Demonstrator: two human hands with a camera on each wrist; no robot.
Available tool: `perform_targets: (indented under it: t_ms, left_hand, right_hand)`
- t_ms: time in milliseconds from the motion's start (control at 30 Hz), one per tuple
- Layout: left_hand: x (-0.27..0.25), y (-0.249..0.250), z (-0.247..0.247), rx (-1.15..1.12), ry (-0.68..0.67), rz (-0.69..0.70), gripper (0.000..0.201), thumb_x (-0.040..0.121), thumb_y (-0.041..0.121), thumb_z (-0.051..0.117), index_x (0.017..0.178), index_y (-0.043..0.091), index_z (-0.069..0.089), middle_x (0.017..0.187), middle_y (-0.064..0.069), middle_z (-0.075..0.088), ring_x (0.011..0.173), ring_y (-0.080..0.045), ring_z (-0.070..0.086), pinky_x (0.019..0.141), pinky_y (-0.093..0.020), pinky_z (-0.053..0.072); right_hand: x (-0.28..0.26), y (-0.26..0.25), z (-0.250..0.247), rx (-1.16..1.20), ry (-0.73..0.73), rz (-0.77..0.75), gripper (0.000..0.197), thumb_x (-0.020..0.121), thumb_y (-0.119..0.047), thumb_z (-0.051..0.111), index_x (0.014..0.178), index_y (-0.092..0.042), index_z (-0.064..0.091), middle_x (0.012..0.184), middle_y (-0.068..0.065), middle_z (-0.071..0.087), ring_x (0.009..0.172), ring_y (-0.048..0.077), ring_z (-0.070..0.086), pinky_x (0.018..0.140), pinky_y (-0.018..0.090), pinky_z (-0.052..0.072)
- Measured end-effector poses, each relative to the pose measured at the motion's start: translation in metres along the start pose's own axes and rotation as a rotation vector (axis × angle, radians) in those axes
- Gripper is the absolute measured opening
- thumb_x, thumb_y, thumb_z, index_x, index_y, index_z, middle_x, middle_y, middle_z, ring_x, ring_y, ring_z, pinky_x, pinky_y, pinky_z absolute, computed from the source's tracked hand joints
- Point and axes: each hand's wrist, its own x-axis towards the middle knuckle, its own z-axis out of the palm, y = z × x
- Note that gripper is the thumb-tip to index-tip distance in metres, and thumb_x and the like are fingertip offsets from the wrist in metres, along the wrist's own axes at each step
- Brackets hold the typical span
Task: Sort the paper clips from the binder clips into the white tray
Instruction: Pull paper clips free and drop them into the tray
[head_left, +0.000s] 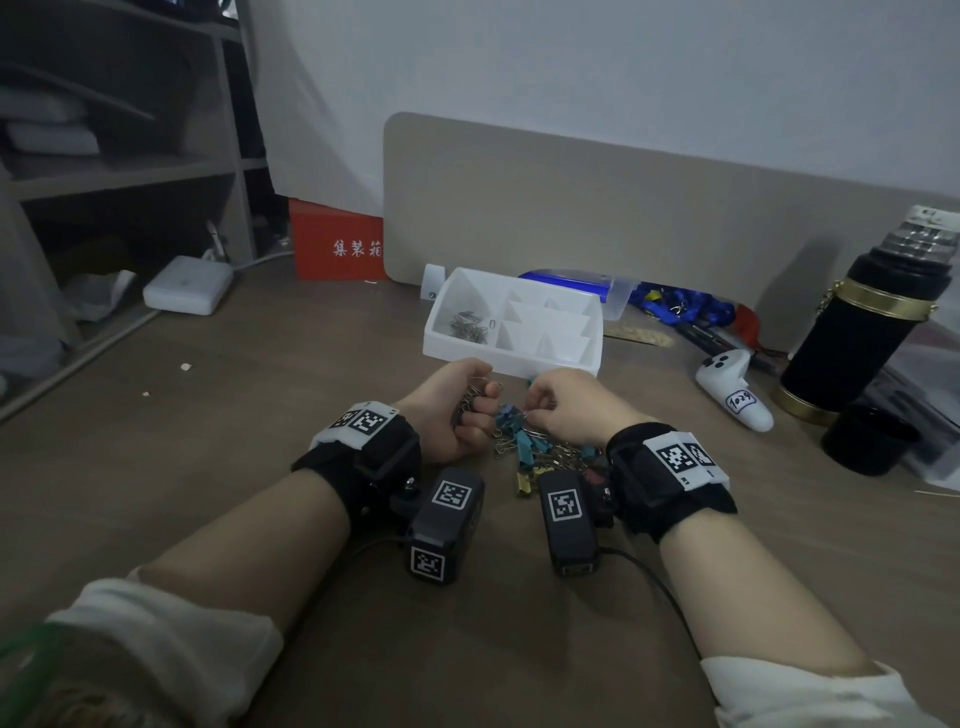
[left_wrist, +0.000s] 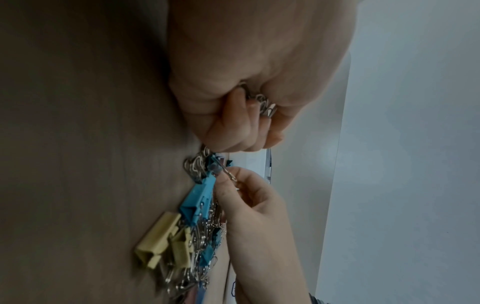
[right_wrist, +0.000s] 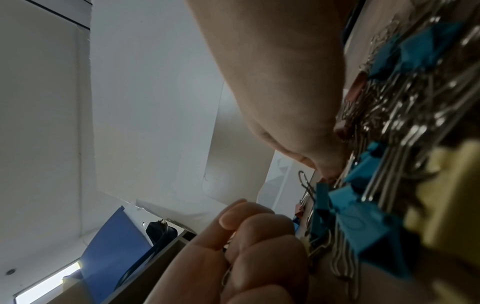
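The white tray (head_left: 519, 358) stands just beyond both hands, with several paper clips (head_left: 470, 326) in its left compartment. A mixed pile (head_left: 540, 452) of blue binder clips (left_wrist: 200, 203), yellow binder clips (left_wrist: 158, 242) and silver paper clips lies on the brown desk under my right wrist. My left hand (head_left: 480, 397) is curled into a fist around a bunch of paper clips (left_wrist: 265, 105). My right hand (head_left: 530, 410) pinches one paper clip (left_wrist: 230, 173) between thumb and forefinger at the pile's far edge, close to the left fist (right_wrist: 246, 236).
A black thermos (head_left: 872, 332), a black cup (head_left: 867, 439) and a white controller (head_left: 732, 389) stand to the right. Blue lanyards (head_left: 680, 306) lie behind the tray against a beige partition (head_left: 623, 208). A red box (head_left: 337, 247) and a white box (head_left: 187, 286) sit far left.
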Motion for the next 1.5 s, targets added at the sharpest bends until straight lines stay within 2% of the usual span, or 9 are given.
perform_targets:
  t_ms: [267, 433, 767, 867, 967, 1100, 1267, 1367, 1500]
  left_hand:
    - [0.002, 0.0, 0.0, 0.003, 0.001, -0.003, 0.036, 0.095, 0.031, 0.038, 0.062, 0.018, 0.039, 0.047, 0.007, 0.025, 0.032, -0.006, 0.018, 0.03, -0.012, 0.013]
    - [0.001, 0.0, 0.001, 0.007, -0.007, -0.004, 0.036, 0.096, 0.031, 0.036, 0.062, 0.018, 0.038, 0.047, 0.007, 0.025, 0.032, -0.006, 0.019, 0.03, -0.012, 0.012]
    - [0.0, 0.0, 0.002, 0.019, -0.006, 0.001, 0.036, 0.096, 0.031, 0.037, 0.062, 0.017, 0.038, 0.045, 0.006, 0.026, 0.032, -0.006, 0.018, 0.028, -0.011, 0.013]
    - [0.0, 0.0, 0.002, 0.019, -0.007, -0.001, 0.036, 0.096, 0.03, 0.037, 0.062, 0.017, 0.038, 0.046, 0.006, 0.026, 0.031, -0.006, 0.019, 0.028, -0.011, 0.013]
    - [0.0, 0.0, 0.001, 0.022, -0.01, 0.001, 0.036, 0.096, 0.03, 0.037, 0.061, 0.017, 0.039, 0.046, 0.006, 0.026, 0.031, -0.006, 0.019, 0.028, -0.012, 0.014]
    - [0.0, 0.0, 0.002, 0.012, -0.016, 0.0, 0.036, 0.095, 0.029, 0.037, 0.061, 0.017, 0.038, 0.045, 0.006, 0.026, 0.031, -0.006, 0.019, 0.028, -0.011, 0.014]
    - [0.001, -0.001, 0.001, 0.015, -0.013, 0.004, 0.036, 0.095, 0.029, 0.036, 0.061, 0.017, 0.038, 0.046, 0.006, 0.025, 0.032, -0.006, 0.019, 0.029, -0.01, 0.014]
    - [0.001, 0.0, 0.001, 0.013, -0.016, 0.006, 0.036, 0.095, 0.029, 0.036, 0.061, 0.017, 0.038, 0.046, 0.006, 0.026, 0.031, -0.006, 0.018, 0.028, -0.01, 0.014]
    - [0.001, 0.0, 0.001, 0.013, -0.016, -0.002, 0.037, 0.096, 0.029, 0.036, 0.061, 0.018, 0.039, 0.046, 0.007, 0.025, 0.032, -0.006, 0.018, 0.028, -0.011, 0.014]
  right_hand:
    - [0.002, -0.015, -0.002, 0.237, 0.224, -0.034, 0.018, 0.096, -0.017, 0.052, 0.094, -0.016, 0.071, 0.091, 0.003, 0.07, 0.071, 0.011, 0.061, 0.058, 0.023, 0.049]
    - [-0.006, -0.01, -0.015, 0.057, 0.021, 0.039, 0.011, 0.086, -0.015, 0.065, 0.085, -0.025, 0.068, 0.093, -0.002, 0.068, 0.088, 0.017, 0.065, 0.085, 0.038, 0.055]
    - [-0.009, -0.015, -0.016, -0.015, -0.152, 0.069, 0.032, 0.076, -0.029, 0.08, 0.105, -0.021, 0.067, 0.097, -0.003, 0.066, 0.088, 0.015, 0.061, 0.076, 0.029, 0.049]
    - [-0.008, -0.018, -0.011, -0.05, -0.128, 0.037, 0.02, 0.077, -0.026, 0.078, 0.091, -0.024, 0.064, 0.089, -0.002, 0.063, 0.079, 0.016, 0.059, 0.062, 0.023, 0.042]
    - [-0.007, -0.018, -0.008, -0.053, -0.134, 0.029, 0.013, 0.079, -0.022, 0.075, 0.074, -0.019, 0.064, 0.086, 0.003, 0.067, 0.077, 0.017, 0.06, 0.065, 0.024, 0.044]
    - [-0.008, -0.02, -0.008, -0.098, -0.166, 0.03, 0.021, 0.084, -0.023, 0.07, 0.083, -0.003, 0.067, 0.086, 0.011, 0.067, 0.076, 0.021, 0.058, 0.067, 0.028, 0.045]
    - [-0.01, -0.024, -0.008, -0.141, -0.16, 0.051, 0.029, 0.086, -0.013, 0.06, 0.06, -0.011, 0.046, 0.064, 0.003, 0.046, 0.061, 0.02, 0.042, 0.052, 0.026, 0.033]
    - [-0.009, -0.023, -0.008, -0.066, -0.1, 0.047, 0.014, 0.084, -0.01, 0.058, 0.077, 0.001, 0.059, 0.073, 0.008, 0.054, 0.066, 0.021, 0.049, 0.058, 0.029, 0.039]
    - [-0.008, -0.024, -0.01, 0.055, 0.039, 0.032, 0.011, 0.088, -0.011, 0.057, 0.089, -0.004, 0.066, 0.075, 0.007, 0.059, 0.065, 0.018, 0.051, 0.053, 0.026, 0.038]
